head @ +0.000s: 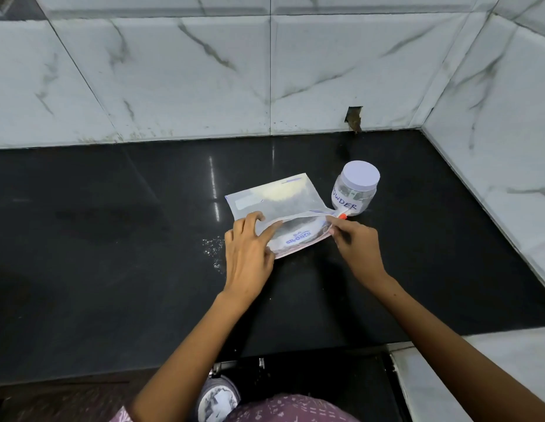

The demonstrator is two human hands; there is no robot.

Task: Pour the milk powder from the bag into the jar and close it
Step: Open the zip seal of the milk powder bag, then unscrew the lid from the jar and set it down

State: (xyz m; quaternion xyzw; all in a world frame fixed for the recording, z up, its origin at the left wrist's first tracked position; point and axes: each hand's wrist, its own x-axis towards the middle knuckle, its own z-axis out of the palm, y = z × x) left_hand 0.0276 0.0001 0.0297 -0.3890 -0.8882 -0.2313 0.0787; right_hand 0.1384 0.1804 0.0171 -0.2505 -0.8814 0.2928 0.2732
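Observation:
A clear zip bag (277, 199) lies flat on the black counter, with pale milk powder gathered at its far end. Its near, zip end gapes open between my hands. My left hand (249, 248) grips the bag's near left corner, fingers over the top layer. My right hand (353, 242) pinches the zip edge at the right, close to the orange slider (342, 215). A small clear jar (354, 188) with a white lid on it and a label reading "POWDER" stands upright just beyond the slider, to the right of the bag.
The black counter (113, 239) meets marble-tiled walls at the back and on the right. A little spilled powder (213, 245) lies left of my left hand. The counter's front edge runs just under my forearms.

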